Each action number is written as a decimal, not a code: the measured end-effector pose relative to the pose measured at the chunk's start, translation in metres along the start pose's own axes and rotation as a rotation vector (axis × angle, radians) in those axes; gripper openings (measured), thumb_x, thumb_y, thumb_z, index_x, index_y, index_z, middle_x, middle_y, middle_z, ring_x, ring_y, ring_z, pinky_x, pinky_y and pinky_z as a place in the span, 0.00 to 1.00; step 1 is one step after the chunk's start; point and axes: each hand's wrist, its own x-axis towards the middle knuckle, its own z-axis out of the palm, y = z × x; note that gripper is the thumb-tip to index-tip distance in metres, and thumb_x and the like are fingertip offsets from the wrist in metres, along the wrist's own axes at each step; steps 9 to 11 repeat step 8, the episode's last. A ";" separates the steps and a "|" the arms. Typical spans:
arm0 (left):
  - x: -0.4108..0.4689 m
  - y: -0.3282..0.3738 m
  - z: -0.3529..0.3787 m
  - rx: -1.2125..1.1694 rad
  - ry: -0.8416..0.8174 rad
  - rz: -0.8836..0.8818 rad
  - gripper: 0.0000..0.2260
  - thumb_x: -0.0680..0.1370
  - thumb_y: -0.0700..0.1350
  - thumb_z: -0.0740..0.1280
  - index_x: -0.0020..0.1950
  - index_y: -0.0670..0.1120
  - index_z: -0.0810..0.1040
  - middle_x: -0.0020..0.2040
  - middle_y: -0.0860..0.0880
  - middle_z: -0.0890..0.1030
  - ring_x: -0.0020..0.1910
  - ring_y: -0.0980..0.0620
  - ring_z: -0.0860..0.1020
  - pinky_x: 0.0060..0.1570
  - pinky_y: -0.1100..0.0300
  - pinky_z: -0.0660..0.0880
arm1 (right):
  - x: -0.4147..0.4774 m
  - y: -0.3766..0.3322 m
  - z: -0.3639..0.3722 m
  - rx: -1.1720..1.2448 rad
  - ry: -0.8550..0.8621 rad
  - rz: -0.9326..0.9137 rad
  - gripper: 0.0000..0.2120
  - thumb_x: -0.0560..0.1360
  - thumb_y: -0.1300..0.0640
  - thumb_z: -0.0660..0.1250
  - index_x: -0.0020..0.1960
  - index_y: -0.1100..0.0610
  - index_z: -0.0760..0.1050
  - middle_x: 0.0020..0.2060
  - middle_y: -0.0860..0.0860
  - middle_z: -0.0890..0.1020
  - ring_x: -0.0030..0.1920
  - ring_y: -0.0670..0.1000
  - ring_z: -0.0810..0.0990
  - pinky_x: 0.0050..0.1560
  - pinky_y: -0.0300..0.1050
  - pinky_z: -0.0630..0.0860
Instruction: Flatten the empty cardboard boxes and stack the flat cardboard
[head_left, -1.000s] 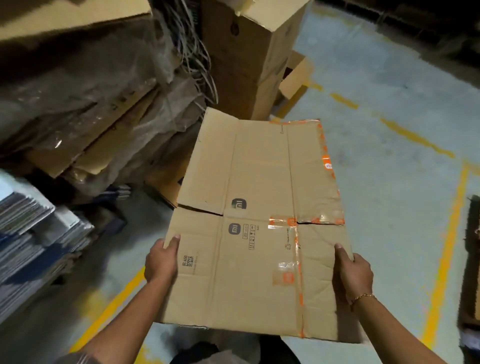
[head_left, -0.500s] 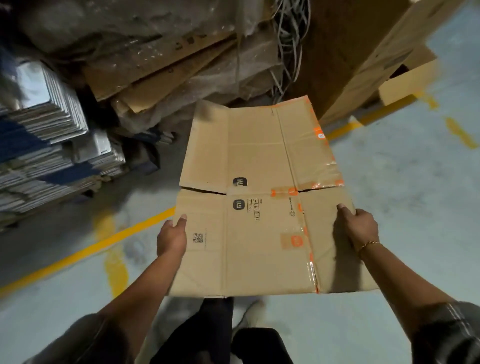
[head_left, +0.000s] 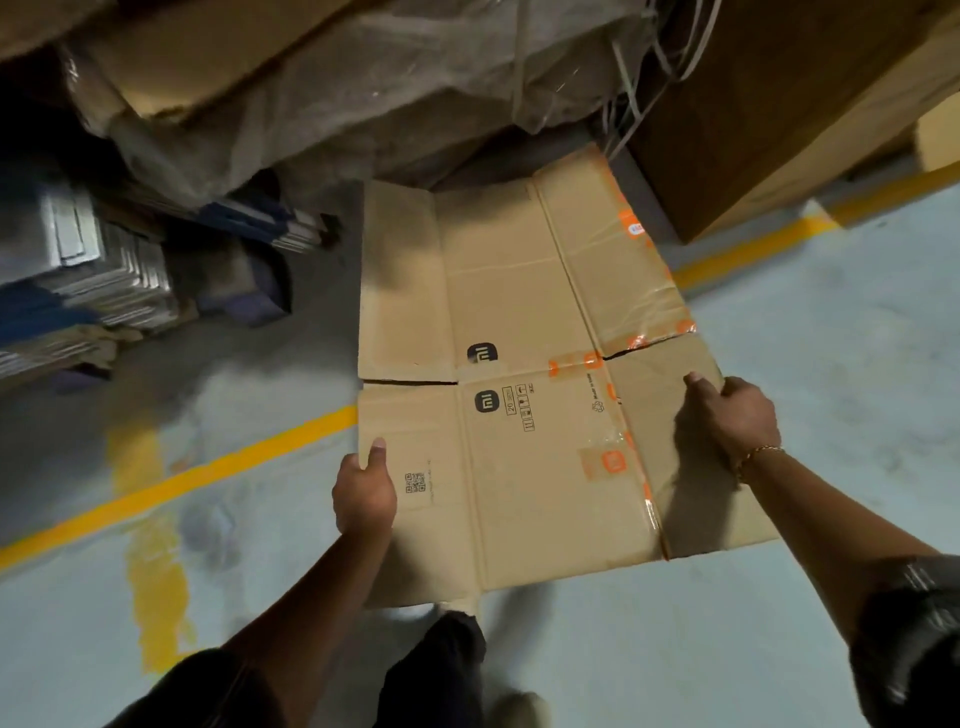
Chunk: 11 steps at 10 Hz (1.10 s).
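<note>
A flattened brown cardboard box (head_left: 524, 374) with orange tape strips and black logos hangs level in front of me above the floor. My left hand (head_left: 363, 493) grips its left edge, thumb on top. My right hand (head_left: 732, 415), with a gold bracelet at the wrist, grips the right edge with the thumb over the top face. The box's far end reaches toward a heap of plastic-wrapped cardboard (head_left: 322, 88).
A tall brown carton (head_left: 779, 104) stands at the upper right beside loose white straps (head_left: 639, 78). Stacked grey and blue sheets (head_left: 78, 280) lie at the left. Yellow lines (head_left: 176, 483) cross the pale concrete floor. My legs and shoes show below.
The view has swung left and down, and I have stepped closer to the wrapped heap. The flat box stays in both hands, its far end now nearer the heap.
</note>
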 end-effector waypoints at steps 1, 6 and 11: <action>0.033 -0.018 0.042 -0.018 0.016 -0.002 0.25 0.82 0.63 0.58 0.60 0.41 0.76 0.59 0.37 0.80 0.58 0.33 0.77 0.56 0.44 0.74 | 0.038 0.005 0.046 -0.037 -0.002 -0.021 0.26 0.80 0.36 0.61 0.49 0.61 0.75 0.45 0.60 0.80 0.47 0.63 0.78 0.48 0.54 0.75; 0.143 -0.095 0.203 -0.066 -0.391 -0.136 0.19 0.80 0.55 0.65 0.61 0.41 0.79 0.59 0.39 0.82 0.57 0.36 0.81 0.62 0.41 0.76 | 0.173 0.059 0.162 -0.091 -0.081 -0.066 0.18 0.83 0.49 0.62 0.63 0.63 0.71 0.60 0.65 0.79 0.61 0.66 0.76 0.52 0.51 0.68; 0.135 -0.069 0.199 -0.076 -0.507 -0.107 0.31 0.73 0.61 0.76 0.65 0.41 0.75 0.64 0.41 0.80 0.59 0.39 0.81 0.61 0.47 0.77 | 0.177 0.067 0.171 -0.013 -0.152 -0.096 0.41 0.75 0.37 0.68 0.79 0.56 0.60 0.75 0.59 0.69 0.73 0.63 0.69 0.72 0.59 0.67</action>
